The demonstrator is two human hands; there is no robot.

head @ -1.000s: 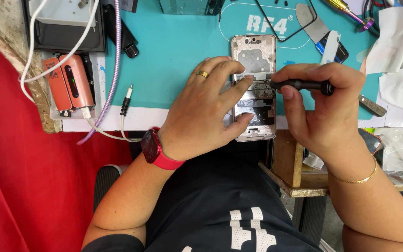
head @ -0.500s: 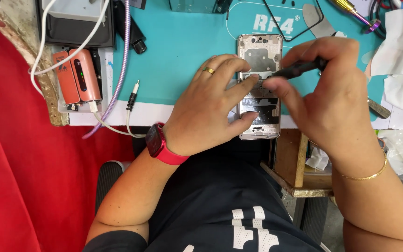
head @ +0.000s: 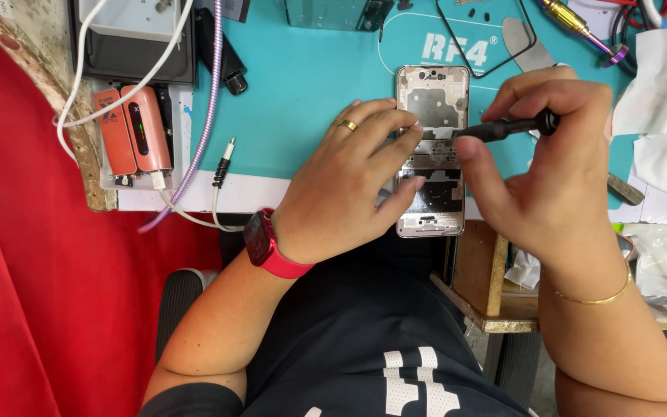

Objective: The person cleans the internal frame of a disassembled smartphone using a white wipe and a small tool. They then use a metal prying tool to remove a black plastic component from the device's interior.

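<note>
The opened phone (head: 432,150) lies on the teal mat (head: 303,85) at the near edge of my bench (head: 194,193), its back cover off, a silver frame showing grey metal plates and dark parts inside. Its long axis runs straight away from me, the near end just over the mat's edge. My left hand (head: 345,181) rests flat against its left side, fingers (head: 395,147) spread loosely across the middle, pinning it without gripping. My right hand (head: 553,154) has its fingers closed around a black screwdriver (head: 507,128), which lies crosswise, tip pointing left onto the phone's middle.
</note>
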